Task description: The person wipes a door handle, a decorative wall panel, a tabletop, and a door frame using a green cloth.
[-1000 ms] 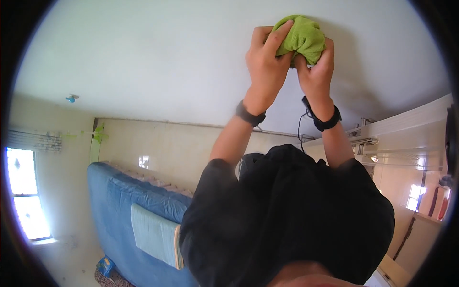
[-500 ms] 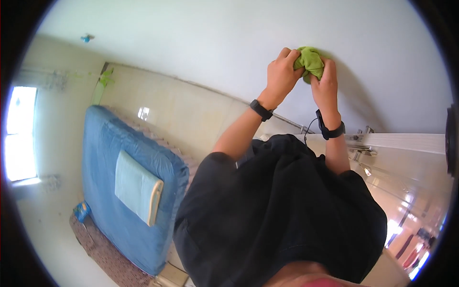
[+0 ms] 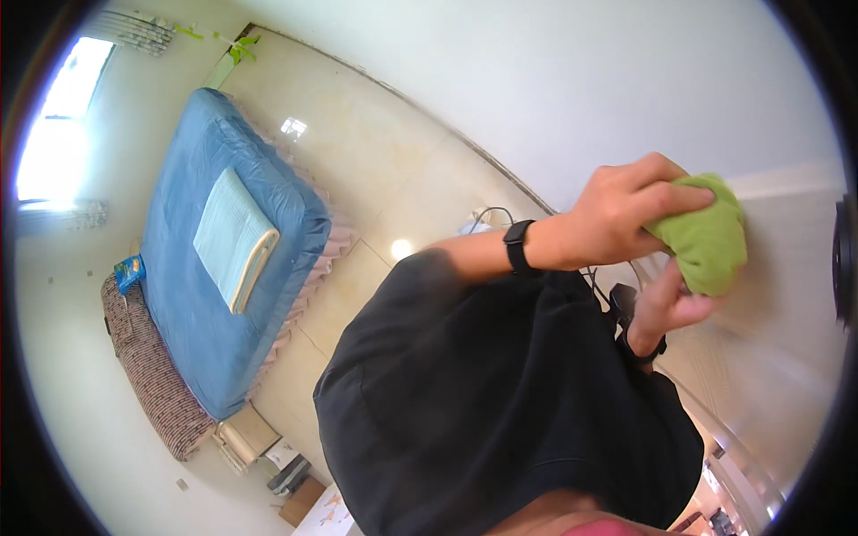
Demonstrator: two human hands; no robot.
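A green cloth (image 3: 710, 237) is bunched up in front of me on the right. My left hand (image 3: 621, 210) grips its left side, fingers curled over the upper edge. From below, my right hand (image 3: 668, 308) takes hold of the cloth's lower end; some of its fingers are hidden behind the cloth and slightly blurred. A pale surface with a light edge strip (image 3: 791, 180) lies just behind the cloth; whether the cloth touches it I cannot tell. Each wrist wears a black band.
To the left stands a bed (image 3: 170, 259) with a blue cover and a folded light-blue blanket (image 3: 232, 237). A patterned roll (image 3: 152, 366) lies beyond it. A white wall (image 3: 554, 80) rises ahead from the tiled floor (image 3: 375, 170). Dark cables (image 3: 492, 211) run beside my left forearm.
Both hands have moved with the green cloth from the white wall to the right and closer to me. My view has turned, showing more of the floor and bed.
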